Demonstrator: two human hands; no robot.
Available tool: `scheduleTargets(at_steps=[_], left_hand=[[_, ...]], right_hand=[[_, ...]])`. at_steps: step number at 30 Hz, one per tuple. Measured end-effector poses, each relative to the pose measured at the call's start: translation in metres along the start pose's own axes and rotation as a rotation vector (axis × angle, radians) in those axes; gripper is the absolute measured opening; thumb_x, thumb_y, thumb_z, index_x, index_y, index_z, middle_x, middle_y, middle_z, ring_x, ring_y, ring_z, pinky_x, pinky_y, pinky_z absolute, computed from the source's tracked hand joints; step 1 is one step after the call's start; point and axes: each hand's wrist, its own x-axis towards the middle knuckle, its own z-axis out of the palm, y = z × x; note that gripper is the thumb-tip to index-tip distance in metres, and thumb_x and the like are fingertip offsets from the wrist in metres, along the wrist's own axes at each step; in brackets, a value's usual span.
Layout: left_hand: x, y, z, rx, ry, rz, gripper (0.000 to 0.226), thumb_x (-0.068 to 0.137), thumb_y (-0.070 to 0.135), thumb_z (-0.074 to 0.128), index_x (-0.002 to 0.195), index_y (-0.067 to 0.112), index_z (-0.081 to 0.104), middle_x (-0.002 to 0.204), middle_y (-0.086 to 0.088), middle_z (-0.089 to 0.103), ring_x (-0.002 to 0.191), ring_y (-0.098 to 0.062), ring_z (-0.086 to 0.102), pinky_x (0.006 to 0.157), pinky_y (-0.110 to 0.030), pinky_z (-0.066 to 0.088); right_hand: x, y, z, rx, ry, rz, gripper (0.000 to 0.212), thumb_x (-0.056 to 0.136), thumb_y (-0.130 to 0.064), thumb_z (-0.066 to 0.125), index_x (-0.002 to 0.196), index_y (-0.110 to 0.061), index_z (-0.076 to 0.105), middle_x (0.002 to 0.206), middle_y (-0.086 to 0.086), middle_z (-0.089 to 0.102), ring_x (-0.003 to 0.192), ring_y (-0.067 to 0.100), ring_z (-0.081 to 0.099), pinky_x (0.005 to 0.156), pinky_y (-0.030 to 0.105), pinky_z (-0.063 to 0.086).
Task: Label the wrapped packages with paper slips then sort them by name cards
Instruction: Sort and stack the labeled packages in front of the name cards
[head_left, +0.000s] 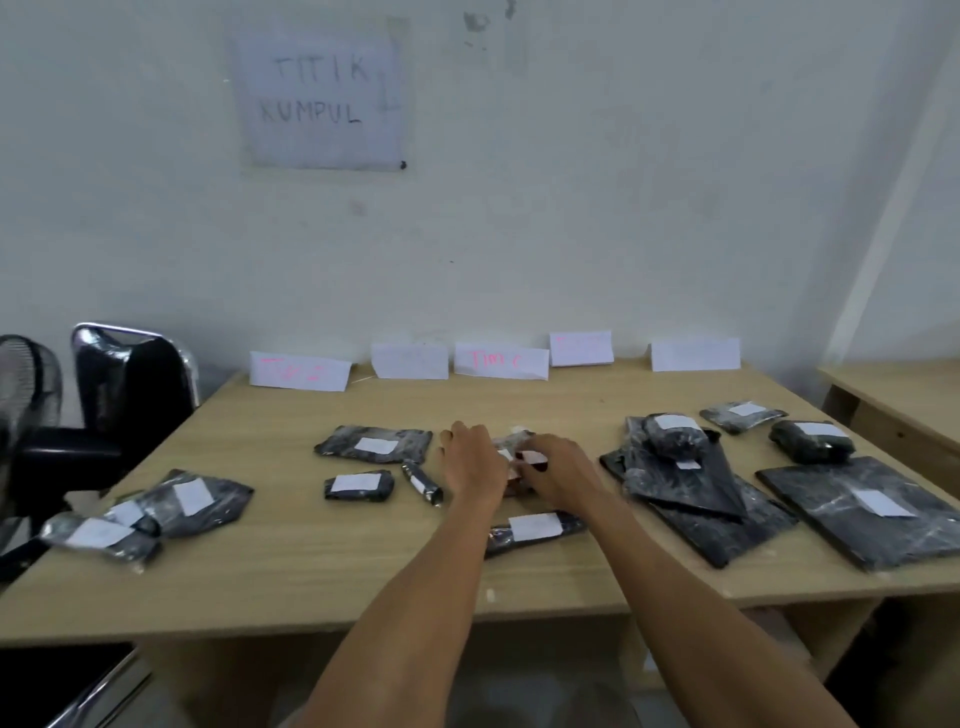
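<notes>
Both my hands meet over a small clear-wrapped item (513, 441) at the table's middle. My left hand (475, 462) curls over its left side and my right hand (558, 467) pinches it beside a small white slip (531, 457). Most of the item is hidden under my fingers. Black wrapped packages with white slips lie all around: a flat one (374, 444), a small one (358, 486), a thin roll (422, 483), and a long one (535, 530) under my forearms. Several white name cards (501, 361) stand against the wall, some with pink writing.
A cluster of labelled packages (150, 512) lies near the wooden table's (291, 582) left edge; larger flat ones (862, 512) and bundles (672, 441) fill the right. A black chair (130, 395) and a fan (23, 384) stand at left. A second table (893, 395) is at right.
</notes>
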Motion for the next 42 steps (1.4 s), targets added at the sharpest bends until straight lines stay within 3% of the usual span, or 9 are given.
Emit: scheduleTargets(at_steps=[5,10,20,23,27,31,34,38,42], left_hand=[[0.000,-0.023,-0.001,-0.040,-0.066,0.038,0.021,0.089,0.010,0.054,0.101,0.010,0.071,0.109,-0.010,0.062,0.108,-0.028,0.054,0.079,-0.035,0.051],[0.008,-0.032,-0.018,-0.146,-0.071,0.120,0.021,0.087,0.010,0.057,0.101,0.010,0.073,0.109,-0.010,0.064,0.103,-0.027,0.061,0.080,-0.037,0.055],[0.040,-0.185,-0.112,-0.222,0.147,-0.073,0.024,0.086,0.008,0.058,0.106,0.013,0.071,0.119,-0.008,0.061,0.110,-0.024,0.057,0.090,-0.033,0.048],[0.032,-0.258,-0.139,-0.104,0.186,-0.220,0.028,0.085,0.005,0.055,0.106,0.013,0.071,0.119,-0.008,0.062,0.109,-0.026,0.057,0.090,-0.036,0.049],[0.022,-0.328,-0.166,0.028,0.192,-0.339,0.019,0.081,0.004,0.056,0.091,0.007,0.071,0.098,-0.012,0.067,0.096,-0.033,0.062,0.076,-0.041,0.052],[0.022,-0.354,-0.174,0.083,0.182,-0.349,0.016,0.082,0.008,0.054,0.069,0.014,0.061,0.065,-0.005,0.056,0.078,-0.032,0.060,0.066,-0.037,0.046],[0.031,-0.357,-0.173,0.075,0.198,-0.337,0.031,0.077,0.005,0.054,0.053,0.018,0.038,0.052,0.000,0.038,0.066,-0.031,0.052,0.066,-0.035,0.035],[0.046,-0.358,-0.162,0.134,0.070,-0.316,0.014,0.082,0.016,0.055,0.083,0.013,0.069,0.086,-0.007,0.066,0.103,-0.030,0.054,0.082,-0.036,0.037],[0.059,-0.356,-0.150,0.229,0.032,-0.245,0.026,0.085,0.017,0.053,0.106,0.009,0.067,0.113,-0.008,0.057,0.113,-0.030,0.050,0.095,-0.040,0.037]], right_hand=[[0.002,-0.014,0.017,-0.086,0.034,0.098,0.024,0.086,-0.038,0.060,0.108,-0.029,0.066,0.110,0.001,0.068,0.103,0.026,0.059,0.080,0.037,0.050],[0.017,-0.037,0.014,-0.199,0.016,0.215,0.054,0.084,-0.037,0.060,0.136,-0.031,0.045,0.131,0.003,0.057,0.119,0.028,0.052,0.094,0.040,0.042],[0.053,-0.195,0.095,0.081,-0.085,-0.124,0.036,0.085,-0.023,0.063,0.121,-0.019,0.063,0.125,0.009,0.061,0.117,0.029,0.054,0.096,0.038,0.044],[0.048,-0.245,0.142,0.131,-0.242,-0.207,0.053,0.080,-0.038,0.071,0.128,-0.020,0.058,0.130,0.008,0.058,0.120,0.026,0.053,0.096,0.035,0.043],[0.050,-0.291,0.190,0.034,-0.372,-0.212,0.093,0.059,-0.080,0.066,0.136,-0.032,0.044,0.137,0.002,0.051,0.126,0.026,0.044,0.098,0.043,0.039],[0.057,-0.308,0.211,0.033,-0.315,-0.281,0.087,0.059,-0.080,0.062,0.131,-0.033,0.048,0.128,0.000,0.053,0.120,0.025,0.045,0.095,0.041,0.039],[0.065,-0.311,0.217,0.029,-0.268,-0.323,0.086,0.053,-0.079,0.041,0.124,-0.032,0.054,0.121,-0.001,0.054,0.114,0.024,0.046,0.088,0.037,0.040],[0.067,-0.307,0.221,-0.012,-0.203,-0.308,0.086,0.055,-0.076,0.036,0.126,-0.031,0.056,0.135,0.000,0.047,0.123,0.023,0.039,0.092,0.037,0.033],[0.068,-0.307,0.229,-0.108,-0.088,-0.332,0.072,0.069,-0.073,0.033,0.116,-0.026,0.062,0.119,0.000,0.048,0.114,0.022,0.042,0.082,0.034,0.030]])
